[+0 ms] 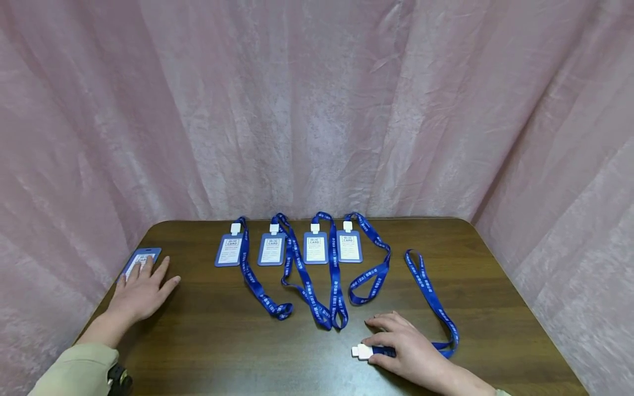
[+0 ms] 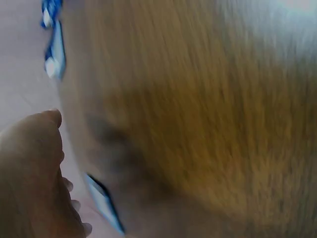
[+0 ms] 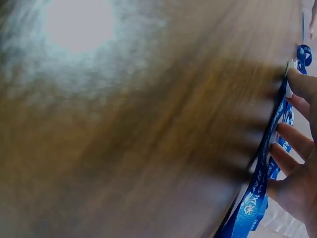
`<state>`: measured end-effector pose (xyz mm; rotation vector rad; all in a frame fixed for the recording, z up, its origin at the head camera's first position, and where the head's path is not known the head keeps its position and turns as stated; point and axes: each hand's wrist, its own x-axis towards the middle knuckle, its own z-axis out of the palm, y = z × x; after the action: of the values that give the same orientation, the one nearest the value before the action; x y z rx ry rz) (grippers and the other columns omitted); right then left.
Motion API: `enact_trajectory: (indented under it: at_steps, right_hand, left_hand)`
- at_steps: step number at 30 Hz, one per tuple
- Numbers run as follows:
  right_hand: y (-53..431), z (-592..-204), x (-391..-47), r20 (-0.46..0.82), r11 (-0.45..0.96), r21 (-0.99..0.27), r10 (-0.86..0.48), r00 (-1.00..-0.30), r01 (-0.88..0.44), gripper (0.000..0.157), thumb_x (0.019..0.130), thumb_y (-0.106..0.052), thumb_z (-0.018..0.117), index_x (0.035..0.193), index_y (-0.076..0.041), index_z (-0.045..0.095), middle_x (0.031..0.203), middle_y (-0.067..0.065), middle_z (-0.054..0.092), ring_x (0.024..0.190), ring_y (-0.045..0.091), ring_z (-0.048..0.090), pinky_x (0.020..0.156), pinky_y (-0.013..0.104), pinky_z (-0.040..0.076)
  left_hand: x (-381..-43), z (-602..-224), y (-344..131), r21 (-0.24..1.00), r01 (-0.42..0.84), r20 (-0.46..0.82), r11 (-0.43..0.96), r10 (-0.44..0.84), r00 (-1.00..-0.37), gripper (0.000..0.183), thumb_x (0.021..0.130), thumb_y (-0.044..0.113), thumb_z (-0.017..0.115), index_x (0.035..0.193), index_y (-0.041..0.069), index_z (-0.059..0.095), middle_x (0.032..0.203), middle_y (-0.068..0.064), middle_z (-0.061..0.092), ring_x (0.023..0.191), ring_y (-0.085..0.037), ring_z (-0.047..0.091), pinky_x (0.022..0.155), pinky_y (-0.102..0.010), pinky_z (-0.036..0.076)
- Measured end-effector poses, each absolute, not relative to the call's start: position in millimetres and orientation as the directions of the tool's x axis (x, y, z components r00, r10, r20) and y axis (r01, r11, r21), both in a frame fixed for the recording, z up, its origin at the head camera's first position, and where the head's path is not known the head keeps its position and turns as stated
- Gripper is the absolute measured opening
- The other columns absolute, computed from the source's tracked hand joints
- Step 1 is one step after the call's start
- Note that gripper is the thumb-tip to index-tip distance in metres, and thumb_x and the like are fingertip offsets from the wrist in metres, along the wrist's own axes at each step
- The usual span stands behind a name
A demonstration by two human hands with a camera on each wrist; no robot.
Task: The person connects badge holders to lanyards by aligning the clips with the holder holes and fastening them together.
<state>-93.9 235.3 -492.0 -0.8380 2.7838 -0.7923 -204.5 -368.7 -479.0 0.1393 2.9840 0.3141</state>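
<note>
At the far left, my left hand (image 1: 141, 291) is spread with straight fingers. Its fingertips overlap a blue card holder (image 1: 143, 254) with a white card and no strap on it; in the left wrist view the holder (image 2: 105, 204) lies beyond the fingers. My right hand (image 1: 403, 352) pinches a blue lanyard (image 1: 433, 300) between thumb and fingers just behind its white plastic clip (image 1: 363, 351), which points left. The strap runs from under the hand and curves up to the table's right. White lettering shows on the strap (image 3: 252, 201) in the right wrist view.
Several blue badges with lanyards attached lie in a row at the back, among them the leftmost badge (image 1: 229, 250) and the rightmost badge (image 1: 349, 246). Their straps trail forward on the brown wooden table (image 1: 223, 352). Pink curtains (image 1: 307, 110) hang around the table.
</note>
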Motion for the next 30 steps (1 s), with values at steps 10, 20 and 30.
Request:
enact_trajectory:
  at_steps: [10, 20, 30]
  right_hand:
    - [232.3, -491.3, -94.0, 0.018, 0.702, -0.543, -0.539, -0.842, -0.461, 0.025, 0.093, -0.044, 0.075, 0.117, -0.04, 0.076, 0.142, -0.006, 0.059, 0.136, 0.027, 0.05, 0.114, 0.064, 0.03]
    - [232.9, -492.5, -93.8, 0.041, 0.697, -0.54, -0.537, -0.842, -0.471, 0.026, 0.092, -0.044, 0.076, 0.117, -0.038, 0.077, 0.142, -0.005, 0.06, 0.137, 0.029, 0.049, 0.111, 0.066, 0.033]
    - [233.7, -492.1, -93.4, 0.056, 0.704, -0.521, -0.536, -0.842, -0.483, 0.026, 0.091, -0.043, 0.077, 0.116, -0.037, 0.078, 0.141, -0.004, 0.06, 0.136, 0.028, 0.05, 0.113, 0.063, 0.033]
  left_hand:
    - [-207.5, -487.6, -401.5, 0.294, -0.079, -0.229, 0.953, -0.01, -0.973, 0.092, 0.105, 0.067, 0.022, 0.16, -0.004, 0.001, 0.152, -0.048, -0.011, 0.136, -0.07, -0.016, 0.102, -0.083, -0.007]
    - [-209.1, -489.1, -400.5, 0.306, -0.091, -0.256, 0.948, -0.01, -0.967, 0.092, 0.105, 0.065, 0.022, 0.158, -0.008, 0.001, 0.149, -0.052, -0.01, 0.133, -0.074, -0.015, 0.104, -0.082, -0.004]
    - [-203.6, -492.4, -387.9, 0.278, -0.002, -0.241, 0.961, 0.067, -0.968, 0.088, 0.106, 0.063, 0.026, 0.16, -0.004, 0.008, 0.153, -0.049, -0.002, 0.136, -0.072, -0.006, 0.102, -0.085, 0.001]
